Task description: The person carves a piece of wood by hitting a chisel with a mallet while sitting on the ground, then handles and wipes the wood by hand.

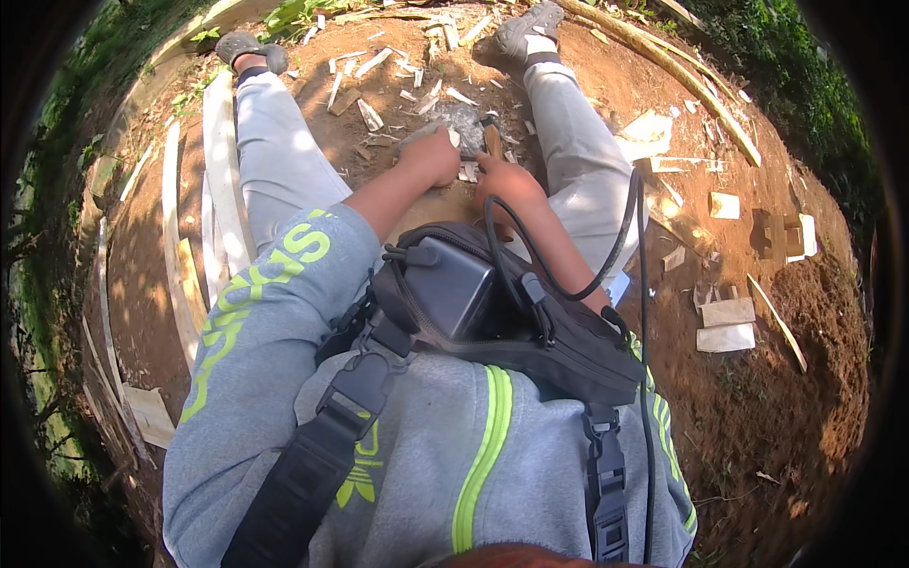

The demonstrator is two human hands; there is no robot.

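- Black pack (pixel 578 367) worn at the chest, with a black cable (pixel 645 275) hanging beside it
- Long pale board (pixel 224 175) on the left, beside the trouser leg
- Curved pole (pixel 705 98) lying at the upper right
- Squarish pale wood block (pixel 724 205) on reddish-brown soil (pixel 795 417)
- Thin stick (pixel 778 324) lying slantwise farther right
- Green plants (pixel 795 85) along the upper-right edge

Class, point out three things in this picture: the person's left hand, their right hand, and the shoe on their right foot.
Left hand (pixel 433 158): head view, back of the hand.
Right hand (pixel 509 184): head view, back of the hand.
Right shoe (pixel 520 34): head view, grey upper.
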